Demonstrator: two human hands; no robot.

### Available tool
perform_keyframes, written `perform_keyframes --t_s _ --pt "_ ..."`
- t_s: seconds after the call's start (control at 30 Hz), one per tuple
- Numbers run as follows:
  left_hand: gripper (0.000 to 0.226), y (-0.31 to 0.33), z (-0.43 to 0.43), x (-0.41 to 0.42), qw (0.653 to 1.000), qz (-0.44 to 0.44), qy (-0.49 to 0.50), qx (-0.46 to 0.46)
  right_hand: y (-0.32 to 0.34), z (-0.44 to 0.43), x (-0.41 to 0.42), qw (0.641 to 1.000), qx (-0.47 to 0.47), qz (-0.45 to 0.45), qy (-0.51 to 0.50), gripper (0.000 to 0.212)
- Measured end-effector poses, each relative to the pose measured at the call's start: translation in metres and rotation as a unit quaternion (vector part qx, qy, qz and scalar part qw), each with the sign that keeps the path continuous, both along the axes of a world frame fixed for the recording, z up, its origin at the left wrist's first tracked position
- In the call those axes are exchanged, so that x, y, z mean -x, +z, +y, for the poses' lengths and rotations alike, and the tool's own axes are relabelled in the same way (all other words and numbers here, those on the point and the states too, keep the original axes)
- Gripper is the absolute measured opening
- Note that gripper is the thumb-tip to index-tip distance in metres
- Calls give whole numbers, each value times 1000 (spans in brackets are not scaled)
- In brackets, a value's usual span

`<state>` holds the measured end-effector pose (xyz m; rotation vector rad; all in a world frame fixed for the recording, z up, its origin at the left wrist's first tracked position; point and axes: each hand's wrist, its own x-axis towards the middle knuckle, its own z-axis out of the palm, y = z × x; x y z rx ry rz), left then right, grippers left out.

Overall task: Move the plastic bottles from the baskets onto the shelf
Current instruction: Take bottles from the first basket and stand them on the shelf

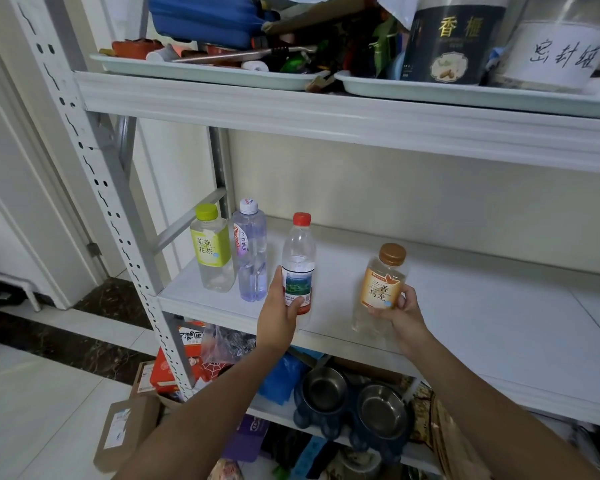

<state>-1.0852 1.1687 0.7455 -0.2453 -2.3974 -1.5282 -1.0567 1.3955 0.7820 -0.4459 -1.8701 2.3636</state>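
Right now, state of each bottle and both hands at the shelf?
green-cap bottle: upright on the shelf, capped, untouched.
violet bottle: upright on the shelf, capped, untouched.
red-cap bottle: upright, capped, gripped by the left hand.
brown-cap bottle: upright, capped, gripped by the right hand.

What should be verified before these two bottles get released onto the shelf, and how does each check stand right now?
1. Left hand grips the red-capped bottle: ok, thumb and fingers wrap its label.
2. Right hand grips the brown-capped bottle: ok, held at its lower label.
3. Both caps on: ok.
4. Bare shelf behind the brown-capped bottle: ok.
5. Clearance between the red-capped bottle and the purple-tinted bottle: cannot tell, they look close.
6. Both bases resting on the shelf: cannot tell.
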Motion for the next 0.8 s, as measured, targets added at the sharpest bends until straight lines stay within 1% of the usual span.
perform_keyframes --t_s 0.17,0.23,0.3,0.37,0.47,0.5,0.6,0.67,0.73,0.8 --pt "73 -11 -2 -10 1000 -6 8 24 1 -1 -2 1000 -9 -5 -2 68" --pt "76 -11 2 -13 999 -6 16 51 1 -2 -1 1000 -15 -8 -7 68" --pt "80 -10 8 -10 994 -6 55 97 1 -4 -1 1000 -16 -7 -14 68" --pt "84 -8 14 -4 988 -25 96 117 1 -5 -2 1000 -22 -5 -17 68" --pt "82 -4 14 3 988 -78 112 68 2 -6 -3 999 -29 -5 -14 69" --pt "81 -5 11 7 990 -77 102 58 2 -6 -3 999 -30 -5 -15 69" --pt "76 -9 -2 12 995 -66 31 66 1 -6 -3 999 -29 -6 -21 69" --pt "79 -11 -7 14 994 -78 11 69 1 -6 -3 999 -29 -6 -25 69" --pt "90 -7 -3 15 992 -91 29 78 2 -8 -3 999 -34 -9 -29 69" --pt "95 -5 4 17 988 -102 76 91 1 -10 -4 999 -38 -15 -31 68"
